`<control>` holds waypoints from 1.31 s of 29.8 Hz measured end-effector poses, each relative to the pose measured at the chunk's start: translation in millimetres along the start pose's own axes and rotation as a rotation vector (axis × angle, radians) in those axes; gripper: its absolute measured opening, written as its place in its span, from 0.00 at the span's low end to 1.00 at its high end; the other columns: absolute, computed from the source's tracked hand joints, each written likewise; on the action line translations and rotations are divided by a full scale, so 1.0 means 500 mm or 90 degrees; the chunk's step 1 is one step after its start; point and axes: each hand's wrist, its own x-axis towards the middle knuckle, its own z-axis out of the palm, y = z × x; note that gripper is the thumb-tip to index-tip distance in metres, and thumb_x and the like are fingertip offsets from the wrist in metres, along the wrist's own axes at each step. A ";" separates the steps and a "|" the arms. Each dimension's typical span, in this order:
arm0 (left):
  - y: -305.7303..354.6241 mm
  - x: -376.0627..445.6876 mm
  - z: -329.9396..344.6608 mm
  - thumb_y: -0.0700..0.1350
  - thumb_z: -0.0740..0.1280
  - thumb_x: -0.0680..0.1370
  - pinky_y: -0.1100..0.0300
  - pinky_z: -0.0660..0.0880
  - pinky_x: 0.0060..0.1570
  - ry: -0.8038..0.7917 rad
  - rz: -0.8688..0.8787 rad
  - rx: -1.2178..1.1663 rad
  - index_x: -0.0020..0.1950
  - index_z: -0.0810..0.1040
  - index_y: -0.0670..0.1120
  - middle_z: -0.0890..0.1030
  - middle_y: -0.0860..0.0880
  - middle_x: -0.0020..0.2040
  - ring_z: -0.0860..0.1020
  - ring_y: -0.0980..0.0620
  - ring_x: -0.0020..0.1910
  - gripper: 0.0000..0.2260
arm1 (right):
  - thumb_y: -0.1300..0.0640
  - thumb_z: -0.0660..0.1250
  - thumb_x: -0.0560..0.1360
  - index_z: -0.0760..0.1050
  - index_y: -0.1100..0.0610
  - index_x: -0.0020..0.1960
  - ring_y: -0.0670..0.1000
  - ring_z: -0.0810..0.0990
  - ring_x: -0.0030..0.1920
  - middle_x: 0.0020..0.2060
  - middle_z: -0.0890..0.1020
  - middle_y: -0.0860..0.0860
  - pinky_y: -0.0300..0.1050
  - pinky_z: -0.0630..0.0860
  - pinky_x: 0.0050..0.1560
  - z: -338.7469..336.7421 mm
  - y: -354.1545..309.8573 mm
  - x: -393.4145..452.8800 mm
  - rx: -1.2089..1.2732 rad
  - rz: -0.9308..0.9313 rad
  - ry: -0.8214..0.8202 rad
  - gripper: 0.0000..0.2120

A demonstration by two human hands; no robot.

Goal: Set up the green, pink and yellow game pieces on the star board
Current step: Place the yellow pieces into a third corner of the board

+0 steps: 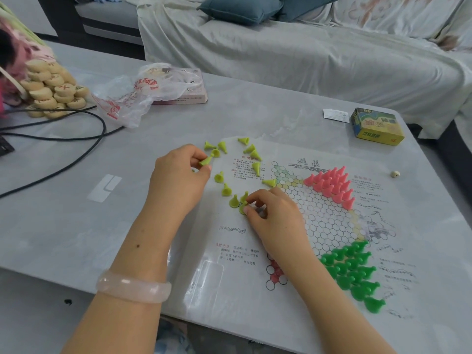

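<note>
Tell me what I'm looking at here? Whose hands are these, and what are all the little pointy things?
This is one picture from a camera worn on a person's head, looking down at their own two hands. No machine here. On the grey table lies a paper star board for a hopping game. The pink pieces stand in one corner of the star and the green pieces in another. The yellow pieces still lie scattered beside the star. The left hand pinches one yellow piece in its fingers. The right hand pinches another. Farther off are a small box, a plastic bag and round wooden discs.
</note>
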 end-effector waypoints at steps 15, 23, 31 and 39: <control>0.032 -0.030 0.020 0.44 0.72 0.70 0.63 0.71 0.41 -0.218 0.057 -0.108 0.42 0.71 0.52 0.80 0.60 0.41 0.79 0.52 0.42 0.10 | 0.56 0.66 0.74 0.79 0.52 0.48 0.43 0.78 0.43 0.42 0.82 0.47 0.30 0.74 0.43 -0.046 -0.030 0.004 0.379 0.083 0.041 0.05; 0.040 -0.036 0.025 0.47 0.71 0.70 0.59 0.73 0.47 -0.250 0.082 -0.110 0.44 0.72 0.49 0.81 0.59 0.42 0.80 0.50 0.45 0.09 | 0.59 0.67 0.72 0.79 0.54 0.46 0.38 0.76 0.35 0.37 0.81 0.47 0.27 0.71 0.35 -0.047 -0.031 0.006 0.471 0.106 0.038 0.04; 0.024 -0.026 0.029 0.51 0.69 0.72 0.62 0.69 0.40 -0.217 0.088 -0.033 0.49 0.72 0.52 0.79 0.59 0.44 0.76 0.55 0.41 0.10 | 0.57 0.67 0.72 0.79 0.54 0.44 0.45 0.79 0.40 0.38 0.82 0.47 0.38 0.78 0.42 -0.042 -0.026 0.008 0.468 0.143 0.065 0.03; -0.027 -0.002 0.046 0.42 0.53 0.80 0.60 0.65 0.48 -0.218 0.084 0.194 0.63 0.73 0.56 0.66 0.49 0.48 0.71 0.48 0.51 0.16 | 0.58 0.64 0.75 0.77 0.50 0.44 0.47 0.80 0.43 0.39 0.81 0.44 0.49 0.79 0.49 -0.052 0.009 0.025 0.335 0.151 0.114 0.05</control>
